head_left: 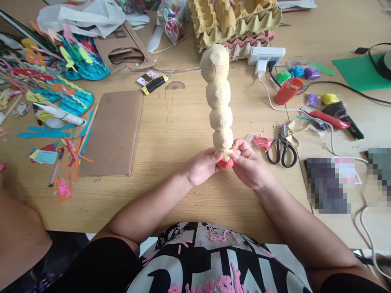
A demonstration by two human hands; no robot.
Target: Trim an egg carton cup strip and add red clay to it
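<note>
A tall, pale yellow stack of rough balls (pixel 220 97) stands upright in the middle, largest ball at the top. Around its narrow lower end are the fingers of my left hand (pixel 203 166) and my right hand (pixel 249 162), pinching it from both sides. A red piece (pixel 226 163) shows at the very bottom, between my hands. Just right of my right hand lies a bag of red clay (pixel 261 142), with black-handled scissors (pixel 281 150) beside it.
Egg trays (pixel 238 24) and a white power strip (pixel 266 55) are at the back. A cardboard sheet (pixel 110 132) and coloured paper scraps lie left. On the right are a red cup (pixel 287 91), clay packets and a white cable. Another person's arm (pixel 21 236) is at the lower left.
</note>
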